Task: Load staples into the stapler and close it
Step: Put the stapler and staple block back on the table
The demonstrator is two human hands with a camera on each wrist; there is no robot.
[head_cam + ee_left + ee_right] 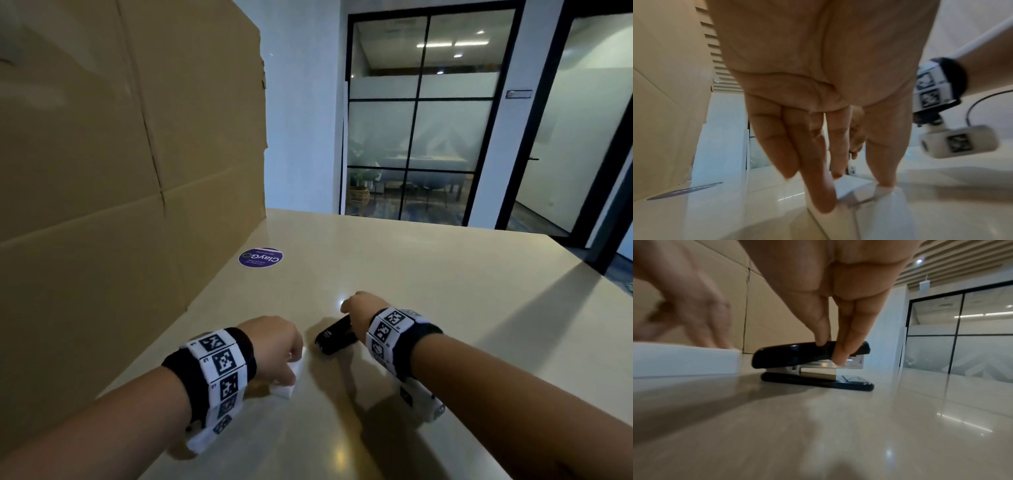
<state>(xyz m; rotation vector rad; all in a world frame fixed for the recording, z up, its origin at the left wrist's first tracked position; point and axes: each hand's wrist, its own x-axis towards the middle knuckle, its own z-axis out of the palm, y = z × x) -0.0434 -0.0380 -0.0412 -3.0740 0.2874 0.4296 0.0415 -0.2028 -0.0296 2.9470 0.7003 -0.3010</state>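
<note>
A black stapler (334, 337) with a metal magazine lies closed on the beige table (428, 281). My right hand (359, 308) reaches down onto it. In the right wrist view my right hand (831, 352) pinches the front half of the stapler (793, 356) by its top cover, one fingertip down at the magazine. Just left of the stapler lies a small white box (291, 380). My left hand (274, 346) holds it against the table. In the left wrist view the thumb and fingers of my left hand (856, 186) pinch the white box (857, 194) from both sides. No loose staples show.
A tall cardboard wall (102, 171) stands along the table's left side. A round purple sticker (260, 257) lies flat further back. Glass partitions with black frames (418, 120) stand beyond the table's far edge.
</note>
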